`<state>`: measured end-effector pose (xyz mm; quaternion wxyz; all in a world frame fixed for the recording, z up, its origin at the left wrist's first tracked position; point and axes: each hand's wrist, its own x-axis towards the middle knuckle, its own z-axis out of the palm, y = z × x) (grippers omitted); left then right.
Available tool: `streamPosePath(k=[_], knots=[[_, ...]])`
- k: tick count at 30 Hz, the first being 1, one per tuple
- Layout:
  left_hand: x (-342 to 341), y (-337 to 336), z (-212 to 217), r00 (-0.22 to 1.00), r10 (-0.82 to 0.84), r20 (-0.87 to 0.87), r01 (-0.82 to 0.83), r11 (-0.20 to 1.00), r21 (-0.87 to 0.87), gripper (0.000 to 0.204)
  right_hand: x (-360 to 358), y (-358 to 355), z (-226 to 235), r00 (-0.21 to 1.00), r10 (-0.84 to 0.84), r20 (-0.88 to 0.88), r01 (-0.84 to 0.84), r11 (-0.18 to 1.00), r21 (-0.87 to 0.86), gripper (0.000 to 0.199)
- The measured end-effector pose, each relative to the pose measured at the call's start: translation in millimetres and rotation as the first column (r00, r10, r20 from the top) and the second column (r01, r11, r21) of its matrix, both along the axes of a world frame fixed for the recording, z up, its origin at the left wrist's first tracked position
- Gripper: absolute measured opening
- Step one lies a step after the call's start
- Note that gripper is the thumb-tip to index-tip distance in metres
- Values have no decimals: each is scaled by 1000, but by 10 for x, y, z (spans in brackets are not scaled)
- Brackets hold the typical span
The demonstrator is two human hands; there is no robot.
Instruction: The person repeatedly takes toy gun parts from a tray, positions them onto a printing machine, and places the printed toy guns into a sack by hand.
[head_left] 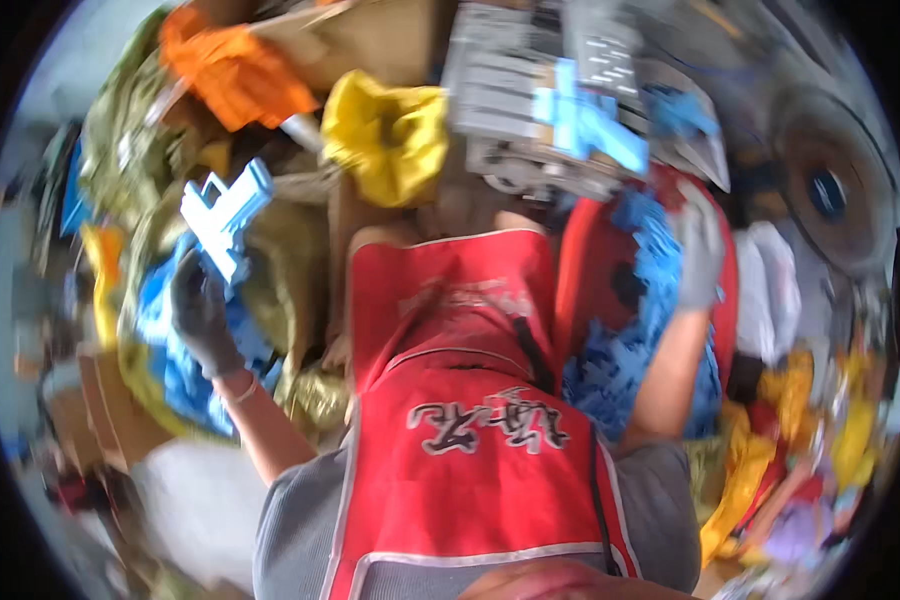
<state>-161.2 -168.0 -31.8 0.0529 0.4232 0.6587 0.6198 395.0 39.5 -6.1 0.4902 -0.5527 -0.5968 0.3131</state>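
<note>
My left hand, in a grey glove, is closed on the lower end of a light blue plastic toy pistol piece and holds it up over a sack of blue pieces. My right hand, also gloved and slightly blurred, has its fingers stretched out over the right side of a red basin. Blue plastic pieces fill much of that basin. Another light blue pistol-shaped piece lies on the grey metal machine ahead of me.
A yellow bag and an orange bag sit at the far left by a cardboard box. A round fan stands at the far right. Colourful plastic pieces are heaped at the near right. A red apron covers my lap.
</note>
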Motion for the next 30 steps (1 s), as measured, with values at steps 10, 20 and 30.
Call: streamPosePath(k=[10, 20, 30], knots=[[-626, -802, 55, 671, 525, -524, -708, 663, -243, 34, 867, -756, -879, 954, -166, 249, 224, 948, -225, 42], [-575, -370, 57, 410, 344, -845, -496, 861, 110, 20, 1437, -893, -1039, 865, -108, 489, 302, 892, -337, 34], [511, 761, 154, 512, -69, -856, -130, 979, -156, 22, 1240, -1217, -2256, 92, 726, 682, 203, 657, -726, 36]])
